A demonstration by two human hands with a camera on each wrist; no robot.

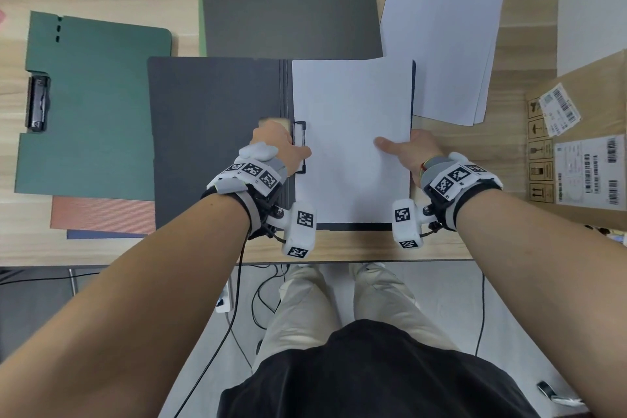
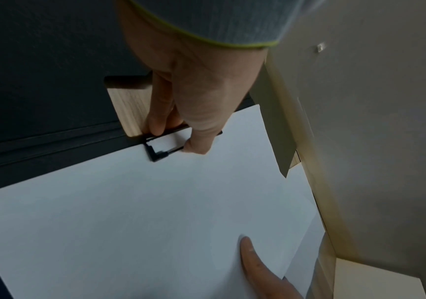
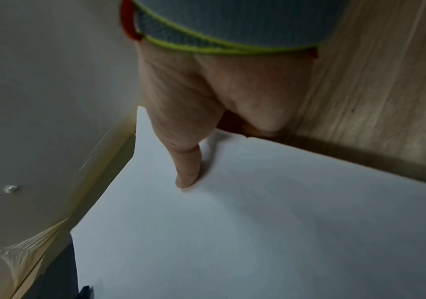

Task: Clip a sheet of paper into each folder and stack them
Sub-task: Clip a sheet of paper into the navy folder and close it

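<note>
A dark grey folder [image 1: 210, 132] lies open in the middle of the table, with a white sheet [image 1: 349, 132] on its right half. My left hand [image 1: 291, 146] is at the spine and pinches the black wire clip [image 1: 300, 127]. In the left wrist view the left hand [image 2: 178, 133] has its thumb on the clip [image 2: 155, 153] frame and its fingers curled behind it, over the edge of the sheet [image 2: 155, 212]. My right hand [image 1: 397, 146] pinches the sheet's right edge. The right wrist view shows that hand [image 3: 196, 157] with its thumb on top of the sheet [image 3: 257, 222] and its fingers beneath.
A green folder [image 1: 95, 105] with a black clip lies at the left on red and blue ones. A closed grey folder [image 1: 288, 7] lies behind, over a green one. Loose white paper [image 1: 444, 37] sits at the back right, a cardboard box [image 1: 576, 146] at the right.
</note>
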